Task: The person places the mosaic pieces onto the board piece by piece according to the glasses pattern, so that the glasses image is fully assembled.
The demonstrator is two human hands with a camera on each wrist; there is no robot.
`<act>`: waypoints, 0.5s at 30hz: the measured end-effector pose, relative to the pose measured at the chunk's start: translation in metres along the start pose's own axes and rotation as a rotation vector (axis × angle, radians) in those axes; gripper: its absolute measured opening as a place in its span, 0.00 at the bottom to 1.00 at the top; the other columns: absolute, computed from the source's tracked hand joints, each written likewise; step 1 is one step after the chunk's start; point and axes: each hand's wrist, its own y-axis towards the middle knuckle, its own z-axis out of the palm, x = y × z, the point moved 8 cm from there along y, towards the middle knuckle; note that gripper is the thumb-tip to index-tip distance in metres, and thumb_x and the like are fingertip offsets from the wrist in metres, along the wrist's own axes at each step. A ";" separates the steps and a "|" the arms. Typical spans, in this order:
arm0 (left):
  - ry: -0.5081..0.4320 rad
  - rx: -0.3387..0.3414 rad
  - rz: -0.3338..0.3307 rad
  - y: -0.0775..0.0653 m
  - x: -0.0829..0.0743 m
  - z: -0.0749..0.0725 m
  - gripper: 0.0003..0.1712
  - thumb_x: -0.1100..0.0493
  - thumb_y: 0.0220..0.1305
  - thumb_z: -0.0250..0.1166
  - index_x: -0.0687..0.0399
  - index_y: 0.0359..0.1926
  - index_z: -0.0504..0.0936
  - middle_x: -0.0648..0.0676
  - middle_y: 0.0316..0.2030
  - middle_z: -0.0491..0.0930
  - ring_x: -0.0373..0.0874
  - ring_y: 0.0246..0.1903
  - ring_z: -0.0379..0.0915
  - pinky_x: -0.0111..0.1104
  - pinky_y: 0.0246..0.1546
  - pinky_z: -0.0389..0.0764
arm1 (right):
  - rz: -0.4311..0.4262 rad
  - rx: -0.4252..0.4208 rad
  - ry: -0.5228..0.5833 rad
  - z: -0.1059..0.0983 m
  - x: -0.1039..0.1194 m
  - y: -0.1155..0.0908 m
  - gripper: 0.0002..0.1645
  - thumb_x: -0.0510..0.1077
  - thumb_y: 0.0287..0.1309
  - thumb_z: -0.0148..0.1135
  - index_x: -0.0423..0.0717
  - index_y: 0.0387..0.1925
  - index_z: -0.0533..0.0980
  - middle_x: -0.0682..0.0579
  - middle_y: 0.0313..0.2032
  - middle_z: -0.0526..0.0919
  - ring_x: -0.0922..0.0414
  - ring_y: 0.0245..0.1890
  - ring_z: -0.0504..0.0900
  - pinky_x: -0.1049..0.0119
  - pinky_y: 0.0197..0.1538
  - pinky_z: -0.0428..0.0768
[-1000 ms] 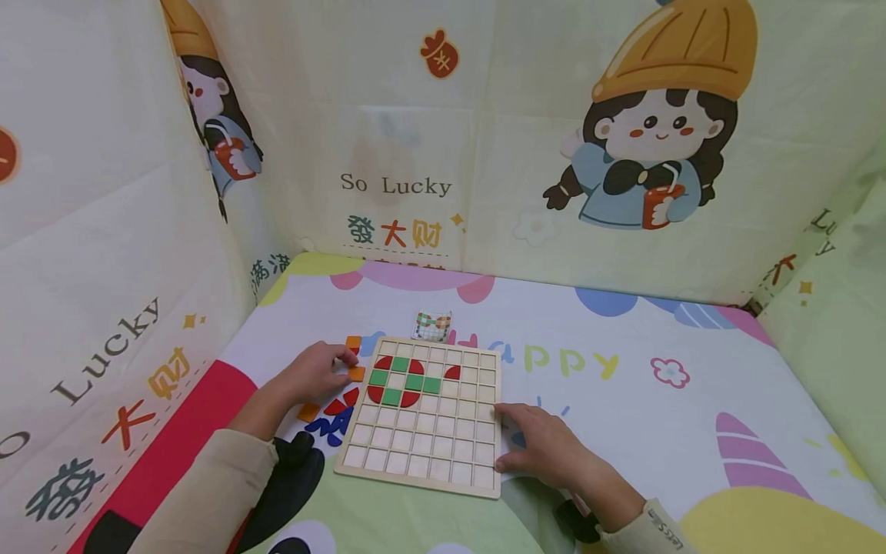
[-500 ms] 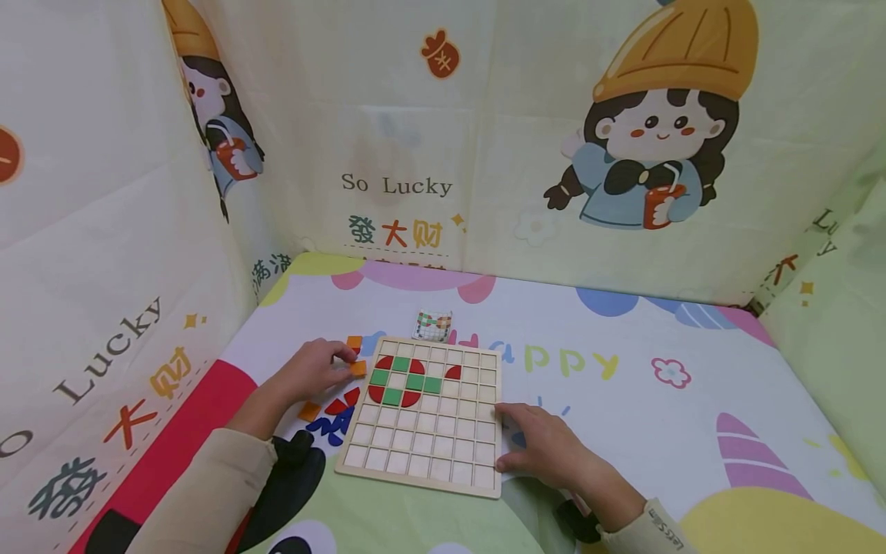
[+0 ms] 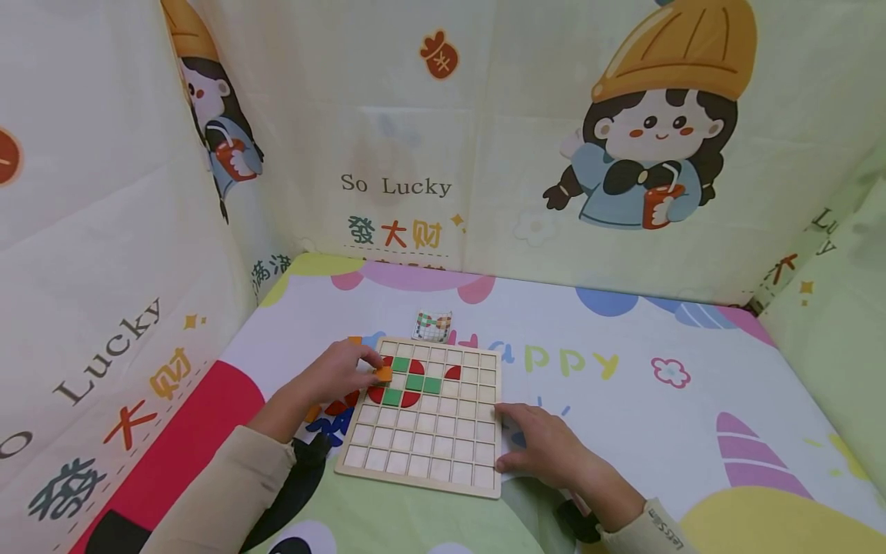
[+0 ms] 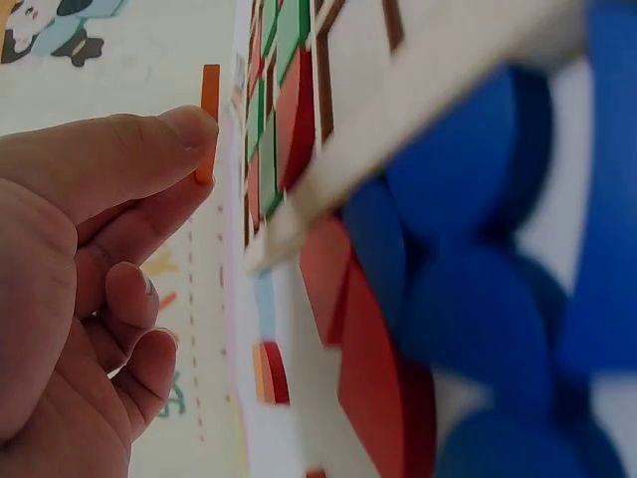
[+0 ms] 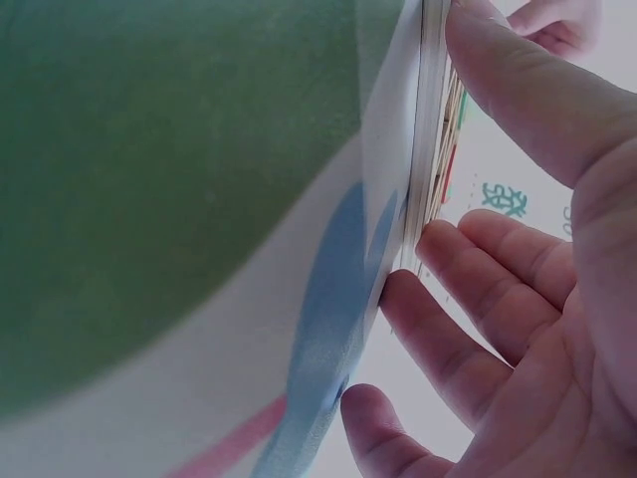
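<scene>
White printed tablecloth (image 3: 657,431) bears a wooden grid board (image 3: 415,483), lying flat between the person's hands. The right hand (image 3: 540,442) has thumb and fingers spread apart, tips touching the board's right edge. The left hand (image 3: 341,365) pinches an orange tile (image 3: 384,375) between thumb and index finger, its remaining fingers curled toward the palm. That orange tile is over the board's left side, among red quarter-circles (image 3: 417,367) and green squares (image 3: 415,382); the left hand is much the nearer. From the left wrist it appears edge-on, apart from the board, its broad face roughly parallel to the grid, with no clear long axis.

Print on the small picture card (image 3: 432,325), beyond the board's far edge, is too fine to make out. Loose blue pieces (image 4: 478,309) beside the left edge are blurred close up, and the left hand partly covers that side from above. Which cell lies directly beneath the orange tile cannot be told; tile and fingertips hide it.
</scene>
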 end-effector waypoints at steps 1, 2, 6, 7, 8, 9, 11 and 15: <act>0.003 0.005 0.013 0.000 -0.003 0.001 0.14 0.56 0.62 0.72 0.53 0.48 0.85 0.53 0.45 0.80 0.46 0.35 0.73 0.33 0.28 0.80 | 0.001 0.000 0.001 0.000 0.000 0.000 0.46 0.54 0.43 0.81 0.43 0.63 0.73 0.44 0.60 0.77 0.41 0.63 0.72 0.40 0.62 0.68; 0.007 0.008 0.030 0.001 -0.006 0.003 0.14 0.55 0.62 0.72 0.53 0.48 0.85 0.52 0.44 0.81 0.46 0.35 0.74 0.33 0.28 0.79 | 0.002 -0.001 0.001 0.000 0.000 0.000 0.46 0.54 0.43 0.81 0.43 0.63 0.73 0.44 0.60 0.78 0.41 0.63 0.72 0.40 0.62 0.68; 0.034 0.011 0.092 0.002 -0.018 0.006 0.14 0.56 0.61 0.73 0.54 0.46 0.86 0.49 0.43 0.83 0.45 0.43 0.74 0.34 0.36 0.81 | 0.001 -0.004 -0.001 0.000 0.000 0.000 0.46 0.54 0.43 0.81 0.43 0.63 0.73 0.44 0.60 0.78 0.41 0.62 0.73 0.41 0.62 0.68; 0.041 0.012 0.104 0.003 -0.020 0.006 0.13 0.56 0.61 0.72 0.54 0.46 0.86 0.49 0.42 0.83 0.45 0.44 0.74 0.34 0.39 0.81 | 0.001 -0.005 -0.001 0.000 0.000 0.000 0.46 0.54 0.43 0.81 0.43 0.63 0.73 0.44 0.60 0.78 0.42 0.62 0.73 0.41 0.62 0.68; 0.043 0.015 0.113 0.003 -0.022 0.007 0.13 0.56 0.62 0.72 0.54 0.46 0.86 0.48 0.42 0.83 0.46 0.45 0.75 0.36 0.40 0.81 | -0.001 -0.005 -0.003 -0.001 0.001 0.000 0.46 0.54 0.43 0.81 0.43 0.63 0.73 0.44 0.60 0.78 0.42 0.62 0.73 0.41 0.62 0.69; 0.046 0.019 0.119 0.004 -0.023 0.008 0.12 0.56 0.62 0.72 0.53 0.46 0.86 0.48 0.42 0.83 0.47 0.46 0.74 0.37 0.42 0.81 | -0.001 -0.006 -0.004 -0.001 0.001 -0.001 0.46 0.54 0.43 0.81 0.43 0.63 0.73 0.45 0.60 0.78 0.42 0.62 0.73 0.41 0.62 0.69; 0.048 0.027 0.130 0.004 -0.027 0.010 0.11 0.56 0.63 0.72 0.52 0.45 0.86 0.48 0.43 0.83 0.47 0.47 0.74 0.39 0.45 0.80 | -0.003 -0.006 -0.005 -0.001 0.001 -0.001 0.46 0.54 0.43 0.81 0.42 0.63 0.73 0.45 0.60 0.78 0.42 0.62 0.73 0.41 0.62 0.69; 0.041 0.040 0.147 0.005 -0.033 0.014 0.10 0.56 0.64 0.71 0.51 0.45 0.86 0.47 0.43 0.81 0.47 0.48 0.72 0.40 0.47 0.79 | -0.003 -0.004 -0.005 -0.001 0.001 0.000 0.46 0.54 0.43 0.81 0.42 0.63 0.73 0.45 0.60 0.78 0.42 0.62 0.73 0.41 0.61 0.69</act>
